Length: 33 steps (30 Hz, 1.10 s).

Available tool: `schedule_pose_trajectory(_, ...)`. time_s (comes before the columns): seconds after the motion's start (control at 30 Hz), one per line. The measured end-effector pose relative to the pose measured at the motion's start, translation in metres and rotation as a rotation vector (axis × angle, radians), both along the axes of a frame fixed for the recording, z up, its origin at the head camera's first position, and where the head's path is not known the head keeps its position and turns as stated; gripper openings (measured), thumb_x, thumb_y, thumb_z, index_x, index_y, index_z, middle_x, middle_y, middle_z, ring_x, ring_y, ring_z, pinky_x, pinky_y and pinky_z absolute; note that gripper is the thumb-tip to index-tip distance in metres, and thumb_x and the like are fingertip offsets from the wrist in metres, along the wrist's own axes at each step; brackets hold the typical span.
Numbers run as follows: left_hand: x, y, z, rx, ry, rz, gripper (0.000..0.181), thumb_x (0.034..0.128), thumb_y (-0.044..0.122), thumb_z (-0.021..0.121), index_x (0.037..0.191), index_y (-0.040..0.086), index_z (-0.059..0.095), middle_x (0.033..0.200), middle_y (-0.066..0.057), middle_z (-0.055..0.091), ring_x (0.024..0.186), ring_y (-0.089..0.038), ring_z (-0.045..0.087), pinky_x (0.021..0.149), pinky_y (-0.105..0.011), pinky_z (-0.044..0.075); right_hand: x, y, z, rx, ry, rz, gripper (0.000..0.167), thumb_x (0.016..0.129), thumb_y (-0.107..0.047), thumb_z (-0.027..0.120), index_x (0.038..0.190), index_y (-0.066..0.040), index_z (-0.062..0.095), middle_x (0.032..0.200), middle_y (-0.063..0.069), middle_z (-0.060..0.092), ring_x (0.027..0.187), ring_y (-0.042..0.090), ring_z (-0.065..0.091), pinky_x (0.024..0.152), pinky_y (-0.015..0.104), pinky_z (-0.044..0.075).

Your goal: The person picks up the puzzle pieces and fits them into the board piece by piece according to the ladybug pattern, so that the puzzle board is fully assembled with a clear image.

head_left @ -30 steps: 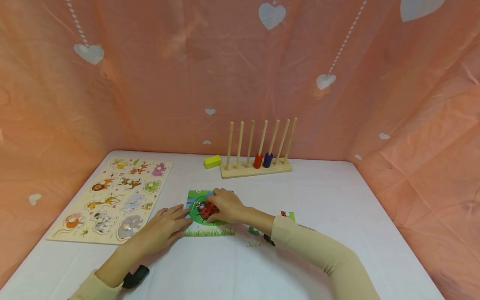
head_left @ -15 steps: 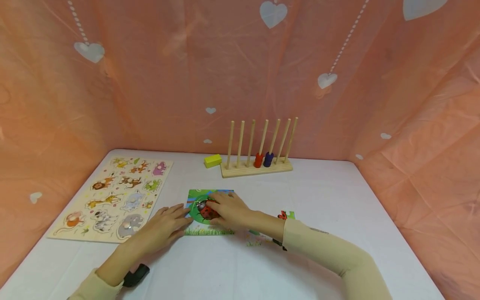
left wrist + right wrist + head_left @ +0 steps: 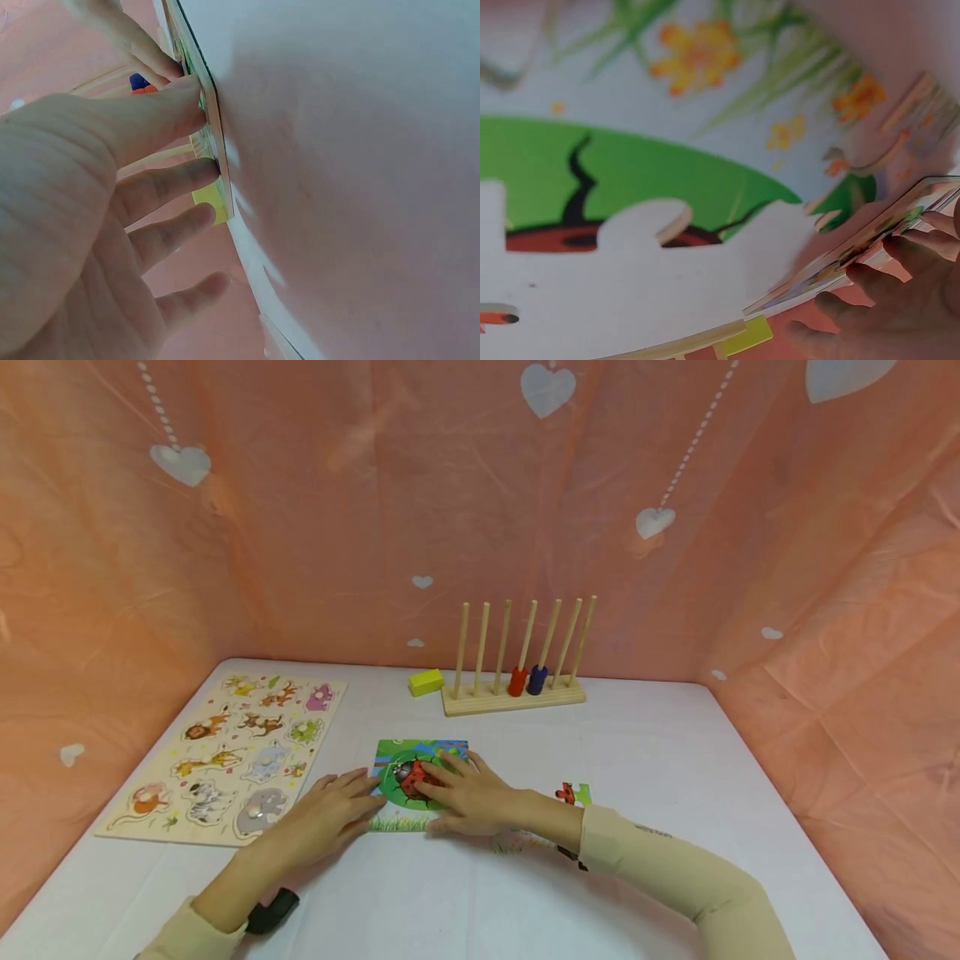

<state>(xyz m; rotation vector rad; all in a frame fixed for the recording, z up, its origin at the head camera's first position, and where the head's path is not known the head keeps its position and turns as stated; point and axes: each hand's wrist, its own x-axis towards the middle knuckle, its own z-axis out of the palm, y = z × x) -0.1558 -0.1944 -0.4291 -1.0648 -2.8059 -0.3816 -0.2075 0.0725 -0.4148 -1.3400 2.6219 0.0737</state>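
Observation:
A square ladybug puzzle (image 3: 397, 822) lies on the white table between my hands. My left hand (image 3: 330, 818) rests at its left side, and in the left wrist view the thumb and a finger touch the edge of the board (image 3: 222, 150). Spread over the puzzle's right part, my right hand (image 3: 476, 797) has its fingers extended and covers part of the ladybug picture. Loose puzzle pieces (image 3: 573, 793) lie to the right, partly hidden under the right forearm. The right wrist view shows a large piece with grass and flowers (image 3: 697, 97) close up.
A wooden animal peg puzzle (image 3: 217, 760) lies on the left. At the back stand a rack of wooden pegs (image 3: 513, 697) with red and blue beads and a yellow block (image 3: 426, 682). A black object (image 3: 272, 912) sits near the left wrist. Pink curtains (image 3: 480, 510) surround the table.
My right hand has moved slightly right and toward me, its curled fingers spreading out flat over the puzzle. More of the puzzle's upper right shows. The left hand has stayed in place.

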Motion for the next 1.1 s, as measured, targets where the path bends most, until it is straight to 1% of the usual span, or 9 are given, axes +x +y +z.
schedule_pose_trajectory(0.2, 0.001, 0.0, 0.0, 0.0, -0.009, 0.008, 0.032, 0.0897, 0.013, 0.073, 0.121, 0.007, 0.071, 0.135, -0.021, 0.059, 0.129, -0.046, 0.049, 0.096, -0.067, 0.043, -0.001, 0.0, -0.004, 0.006, -0.006, -0.002, 0.068, 0.1, -0.058, 0.045, 0.157, -0.022, 0.033, 0.165, 0.004, 0.019, 0.152, 0.032, 0.01, 0.119, 0.06, 0.012)
schedule_pose_trajectory(0.43, 0.001, 0.0, 0.0, 0.002, -0.011, 0.01, 0.032, 0.0897, 0.013, 0.073, 0.121, 0.008, 0.071, 0.135, -0.021, 0.059, 0.129, -0.046, 0.049, 0.096, -0.067, 0.042, 0.0, 0.0, -0.002, -0.003, -0.019, 0.003, 0.068, 0.101, -0.057, 0.046, 0.157, -0.021, 0.033, 0.166, 0.004, 0.017, 0.152, 0.031, 0.009, 0.119, 0.061, 0.01)
schedule_pose_trajectory(0.67, 0.002, -0.001, -0.001, 0.003, -0.017, 0.009, 0.032, 0.0901, 0.013, 0.073, 0.121, 0.007, 0.071, 0.135, -0.021, 0.059, 0.129, -0.047, 0.049, 0.097, -0.067, 0.042, 0.001, 0.001, 0.0, 0.011, -0.017, 0.009, 0.066, 0.101, -0.057, 0.045, 0.156, -0.022, 0.036, 0.163, 0.003, 0.025, 0.152, 0.03, 0.011, 0.118, 0.061, 0.011)
schedule_pose_trajectory(0.8, 0.001, 0.0, 0.0, 0.007, -0.006, 0.007, 0.032, 0.0902, 0.014, 0.073, 0.122, 0.008, 0.071, 0.135, -0.021, 0.059, 0.129, -0.047, 0.049, 0.097, -0.067, 0.042, 0.0, 0.003, 0.001, 0.016, -0.007, 0.019, 0.064, 0.102, -0.055, 0.044, 0.156, -0.021, 0.036, 0.164, 0.003, 0.024, 0.152, 0.029, 0.011, 0.119, 0.06, 0.011)
schedule_pose_trajectory(0.9, 0.0, 0.0, 0.001, 0.004, -0.003, 0.006, 0.032, 0.09, 0.014, 0.073, 0.121, 0.008, 0.071, 0.135, -0.021, 0.059, 0.129, -0.047, 0.049, 0.097, -0.067, 0.042, 0.0, 0.008, 0.001, -0.013, -0.002, 0.026, 0.063, 0.102, -0.053, 0.046, 0.155, -0.02, 0.039, 0.164, 0.004, 0.025, 0.152, 0.03, 0.014, 0.119, 0.06, 0.013)
schedule_pose_trajectory(0.97, 0.0, 0.0, 0.001, 0.002, -0.005, 0.005, 0.032, 0.0901, 0.013, 0.072, 0.121, 0.007, 0.071, 0.135, -0.021, 0.059, 0.129, -0.047, 0.049, 0.096, -0.067, 0.042, 0.0, 0.016, 0.002, -0.054, -0.004, 0.021, 0.061, 0.101, -0.05, 0.05, 0.152, -0.018, 0.043, 0.162, 0.007, 0.028, 0.151, 0.031, 0.017, 0.118, 0.061, 0.014)
schedule_pose_trajectory(1.03, 0.0, 0.0, 0.001, 0.003, -0.008, 0.003, 0.031, 0.0903, 0.013, 0.072, 0.121, 0.007, 0.071, 0.135, -0.022, 0.059, 0.129, -0.047, 0.049, 0.096, -0.068, 0.042, -0.002, 0.029, 0.006, -0.111, -0.009, 0.002, 0.056, 0.1, -0.045, 0.055, 0.148, -0.015, 0.049, 0.159, 0.01, 0.034, 0.149, 0.033, 0.023, 0.116, 0.063, 0.017)
schedule_pose_trajectory(1.1, 0.001, 0.0, 0.001, 0.005, -0.008, 0.005, 0.031, 0.0905, 0.013, 0.072, 0.121, 0.007, 0.071, 0.135, -0.022, 0.059, 0.129, -0.047, 0.049, 0.096, -0.068, 0.042, -0.005, 0.044, 0.011, -0.179, -0.029, -0.037, 0.048, 0.099, -0.036, 0.06, 0.141, -0.012, 0.056, 0.154, 0.014, 0.042, 0.144, 0.035, 0.032, 0.114, 0.065, 0.02)
